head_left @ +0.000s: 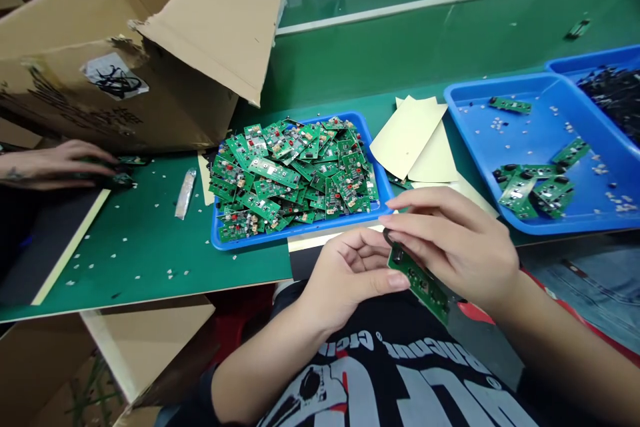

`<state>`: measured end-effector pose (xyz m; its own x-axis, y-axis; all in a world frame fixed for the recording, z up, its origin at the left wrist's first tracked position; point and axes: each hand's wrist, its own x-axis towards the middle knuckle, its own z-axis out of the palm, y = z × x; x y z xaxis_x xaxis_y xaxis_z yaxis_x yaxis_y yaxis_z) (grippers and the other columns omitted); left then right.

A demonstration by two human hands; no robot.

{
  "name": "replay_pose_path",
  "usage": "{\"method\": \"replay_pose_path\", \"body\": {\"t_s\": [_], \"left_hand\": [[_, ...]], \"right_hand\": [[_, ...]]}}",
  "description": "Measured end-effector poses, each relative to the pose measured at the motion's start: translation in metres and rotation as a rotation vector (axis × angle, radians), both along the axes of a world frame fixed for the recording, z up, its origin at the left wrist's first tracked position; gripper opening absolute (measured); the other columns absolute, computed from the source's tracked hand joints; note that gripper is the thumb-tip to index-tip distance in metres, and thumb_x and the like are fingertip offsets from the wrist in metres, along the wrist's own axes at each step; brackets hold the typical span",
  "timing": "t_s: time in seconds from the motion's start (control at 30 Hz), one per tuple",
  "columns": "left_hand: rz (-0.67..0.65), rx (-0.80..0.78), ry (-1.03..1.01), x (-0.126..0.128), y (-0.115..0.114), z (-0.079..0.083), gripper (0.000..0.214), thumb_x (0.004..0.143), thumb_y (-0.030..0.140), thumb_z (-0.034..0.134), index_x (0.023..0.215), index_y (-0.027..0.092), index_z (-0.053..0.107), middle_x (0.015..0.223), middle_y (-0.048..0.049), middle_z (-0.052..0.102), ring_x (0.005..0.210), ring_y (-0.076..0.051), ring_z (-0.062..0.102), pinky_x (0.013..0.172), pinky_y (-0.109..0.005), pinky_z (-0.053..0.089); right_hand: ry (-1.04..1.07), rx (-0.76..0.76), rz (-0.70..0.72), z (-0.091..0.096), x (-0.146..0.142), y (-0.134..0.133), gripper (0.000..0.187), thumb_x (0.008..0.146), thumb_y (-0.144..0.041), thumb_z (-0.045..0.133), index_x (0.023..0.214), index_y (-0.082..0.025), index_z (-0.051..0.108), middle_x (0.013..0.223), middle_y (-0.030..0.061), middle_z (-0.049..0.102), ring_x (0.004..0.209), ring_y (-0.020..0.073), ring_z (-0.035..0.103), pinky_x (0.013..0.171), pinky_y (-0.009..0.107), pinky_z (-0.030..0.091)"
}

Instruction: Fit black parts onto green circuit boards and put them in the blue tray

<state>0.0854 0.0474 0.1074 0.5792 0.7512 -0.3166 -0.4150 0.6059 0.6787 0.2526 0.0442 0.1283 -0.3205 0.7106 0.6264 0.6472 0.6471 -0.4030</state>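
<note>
Holding a green circuit board (425,290) in both hands is the moment's main risk, since it hangs over the lap, past the bench's (160,230) front edge. The left hand (353,273) grasps it near its upper end, thumb laid along one side; the right hand (453,247) grips around the other side, fingertips close to a small black loop (387,237) at that end. Exactly which fingertips bear on the loop is hidden.

If either pinch loosened, the lower end, which juts free, could swing the board out and drop it onto the printed shirt (380,373) or below. Too much pull on the loop could strain whatever joins it to the board, and a hard thumb could bend small components.

Nearby, the blue tray of boards (260,239) is heaped above its rim, so a bumped forearm might spill some. The larger blue tray (540,123) sits by the bench's front edge near the right forearm; a knock could jolt its few boards (553,197). Loose pale bits (620,200) in it could stick to boards set down there.
</note>
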Motion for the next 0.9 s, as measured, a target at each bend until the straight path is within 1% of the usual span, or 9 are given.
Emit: {"method": "replay_pose_path", "body": {"t_s": [0.07, 0.17, 0.3, 0.37, 0.5, 0.6, 0.67, 0.8, 0.9], "left_hand": [[0.011, 0.162, 0.038, -0.004, 0.002, -0.001, 0.031, 0.058, 0.02, 0.088, 0.08, 0.017, 0.067, 0.08, -0.0005, 0.072, 0.075, -0.013, 0.068, 0.073, -0.025, 0.056], [0.105, 0.506, 0.244, -0.01, 0.006, -0.003, 0.032, 0.06, 0.024, 0.088, 0.086, 0.019, 0.069, 0.087, -0.0028, 0.073, 0.083, -0.016, 0.069, 0.08, -0.029, 0.055], [0.234, 0.96, 0.501, -0.014, 0.012, -0.003, 0.03, 0.067, 0.03, 0.084, 0.092, 0.021, 0.069, 0.089, -0.0044, 0.073, 0.083, -0.017, 0.067, 0.077, -0.031, 0.054], [0.33, 1.138, 0.585, -0.015, 0.015, -0.004, 0.026, 0.072, 0.03, 0.08, 0.094, 0.021, 0.068, 0.088, -0.0044, 0.072, 0.082, -0.017, 0.066, 0.074, -0.031, 0.054], [0.504, 1.432, 0.759, -0.018, 0.021, -0.003, 0.023, 0.077, 0.022, 0.076, 0.097, 0.021, 0.066, 0.089, -0.0038, 0.071, 0.084, -0.017, 0.067, 0.073, -0.03, 0.054], [0.606, 1.613, 0.84, -0.022, 0.024, -0.001, 0.027, 0.075, 0.014, 0.077, 0.098, 0.02, 0.064, 0.092, -0.0036, 0.07, 0.085, -0.016, 0.066, 0.077, -0.031, 0.055], [0.638, 1.706, 0.862, -0.024, 0.025, 0.001, 0.026, 0.075, 0.012, 0.075, 0.097, 0.021, 0.063, 0.093, -0.0036, 0.07, 0.086, -0.017, 0.066, 0.081, -0.034, 0.055], [0.677, 1.78, 0.876, -0.024, 0.024, 0.003, 0.024, 0.077, 0.011, 0.072, 0.095, 0.023, 0.063, 0.092, -0.0027, 0.071, 0.088, -0.017, 0.066, 0.087, -0.037, 0.054], [0.698, 1.806, 0.854, -0.024, 0.024, 0.002, 0.021, 0.077, 0.01, 0.071, 0.093, 0.022, 0.065, 0.092, -0.0029, 0.071, 0.089, -0.017, 0.066, 0.093, -0.038, 0.051]], "right_hand": [[0.002, -0.04, 0.039, 0.005, 0.005, 0.001, 0.022, 0.09, -0.007, 0.051, 0.1, -0.02, 0.064, 0.099, 0.0091, 0.064, 0.083, 0.017, 0.065, 0.07, 0.031, 0.056], [-0.032, -0.073, 0.092, 0.015, 0.01, 0.0, 0.024, 0.089, -0.006, 0.052, 0.102, -0.021, 0.064, 0.098, 0.0082, 0.064, 0.086, 0.0176, 0.065, 0.072, 0.031, 0.056], [-0.154, -0.031, 0.068, 0.027, 0.013, -0.008, 0.027, 0.088, -0.008, 0.053, 0.105, -0.025, 0.065, 0.105, 0.0076, 0.064, 0.092, 0.0201, 0.064, 0.075, 0.033, 0.056], [-0.207, -0.004, 0.048, 0.031, 0.013, -0.014, 0.027, 0.088, -0.009, 0.053, 0.107, -0.023, 0.065, 0.107, 0.0084, 0.064, 0.097, 0.0217, 0.063, 0.081, 0.036, 0.055], [-0.217, 0.006, 0.127, 0.034, 0.017, -0.029, 0.036, 0.085, -0.005, 0.056, 0.117, -0.022, 0.061, 0.125, 0.008, 0.057, 0.113, 0.022, 0.058, 0.103, 0.042, 0.047], [-0.097, 0.028, 0.082, 0.031, 0.018, -0.033, 0.037, 0.083, -0.009, 0.059, 0.118, -0.02, 0.061, 0.129, 0.0092, 0.057, 0.116, 0.024, 0.058, 0.108, 0.045, 0.043], [0.028, -0.068, -0.006, 0.027, 0.016, -0.029, 0.035, 0.089, -0.018, 0.055, 0.123, -0.019, 0.058, 0.123, 0.0102, 0.063, 0.115, 0.0252, 0.06, 0.108, 0.046, 0.044], [0.205, -0.395, -0.045, 0.02, 0.001, -0.019, 0.025, 0.093, -0.031, 0.054, 0.115, -0.024, 0.065, 0.107, 0.0063, 0.073, 0.099, 0.023, 0.069, 0.082, 0.035, 0.06], [0.308, -0.549, -0.004, 0.019, -0.011, -0.014, 0.016, 0.09, -0.027, 0.058, 0.099, -0.024, 0.071, 0.096, 0.0046, 0.075, 0.085, 0.0209, 0.072, 0.071, 0.029, 0.061]]}}
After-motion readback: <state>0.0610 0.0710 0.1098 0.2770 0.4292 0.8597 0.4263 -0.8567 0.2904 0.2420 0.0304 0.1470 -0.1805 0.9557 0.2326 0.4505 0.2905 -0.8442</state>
